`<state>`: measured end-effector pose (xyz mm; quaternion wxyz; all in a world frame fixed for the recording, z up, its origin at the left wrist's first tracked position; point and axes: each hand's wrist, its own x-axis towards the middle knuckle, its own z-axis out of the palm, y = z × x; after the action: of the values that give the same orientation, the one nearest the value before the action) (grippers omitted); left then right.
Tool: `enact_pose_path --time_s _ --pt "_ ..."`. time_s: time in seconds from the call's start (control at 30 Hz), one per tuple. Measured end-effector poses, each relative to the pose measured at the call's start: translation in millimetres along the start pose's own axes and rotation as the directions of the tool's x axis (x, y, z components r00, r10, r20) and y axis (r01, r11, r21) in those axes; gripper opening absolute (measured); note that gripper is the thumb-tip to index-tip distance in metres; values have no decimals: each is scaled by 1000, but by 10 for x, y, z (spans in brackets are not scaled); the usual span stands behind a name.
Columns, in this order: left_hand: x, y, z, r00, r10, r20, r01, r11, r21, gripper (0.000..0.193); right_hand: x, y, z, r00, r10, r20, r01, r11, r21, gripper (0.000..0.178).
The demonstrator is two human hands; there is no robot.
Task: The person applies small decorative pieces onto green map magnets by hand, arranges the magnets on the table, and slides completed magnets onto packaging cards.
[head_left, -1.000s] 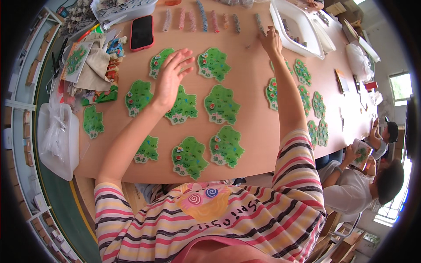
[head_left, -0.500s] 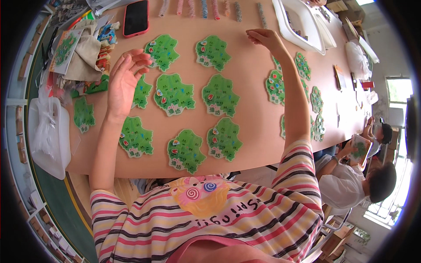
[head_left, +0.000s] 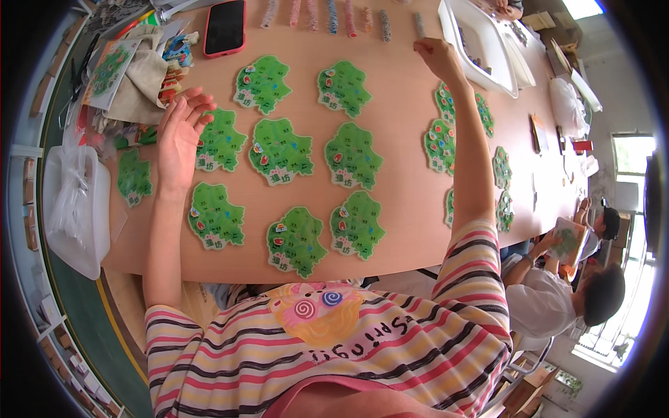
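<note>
Green map-shaped plaques (head_left: 352,155), several of them with small stuck-on pictures, lie in loose rows on the table before me. My left hand (head_left: 182,132) is raised over the plaques' left side, fingers apart and nothing in it. Just under its fingers is a left plaque (head_left: 221,141), partly covered by the hand. My right hand (head_left: 440,61) reaches to the far right, with its fingertips pinched together at the near end of a thin grey speckled strip (head_left: 419,25). Whether a small piece sits between those fingertips is too small to see.
More speckled strips (head_left: 332,17) line the far edge beside a phone (head_left: 225,28) in a red case. A white tray (head_left: 514,83) holds small dark pieces. Fuller-decorated plaques (head_left: 440,145) lie right. Bags and a plastic tub (head_left: 97,244) crowd the left. A person (head_left: 547,292) sits at right.
My left hand has drawn back leftward from the upper-left plaque. My right hand has shifted a little to the right, its fingers now more bent. The view has turned slightly.
</note>
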<state>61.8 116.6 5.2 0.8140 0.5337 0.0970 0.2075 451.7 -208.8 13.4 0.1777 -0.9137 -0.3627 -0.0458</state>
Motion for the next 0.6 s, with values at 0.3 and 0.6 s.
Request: enact_pose_path --time_s 0.3,0.6 --pt "29 0 6 996 31 -78 -24 996 85 32 79 -288 244 970 -172 -173 91 913 -398 27" --pt "755 -180 1202 898 111 426 -303 858 415 30 537 -599 733 943 201 -265 -263 937 -228 35"
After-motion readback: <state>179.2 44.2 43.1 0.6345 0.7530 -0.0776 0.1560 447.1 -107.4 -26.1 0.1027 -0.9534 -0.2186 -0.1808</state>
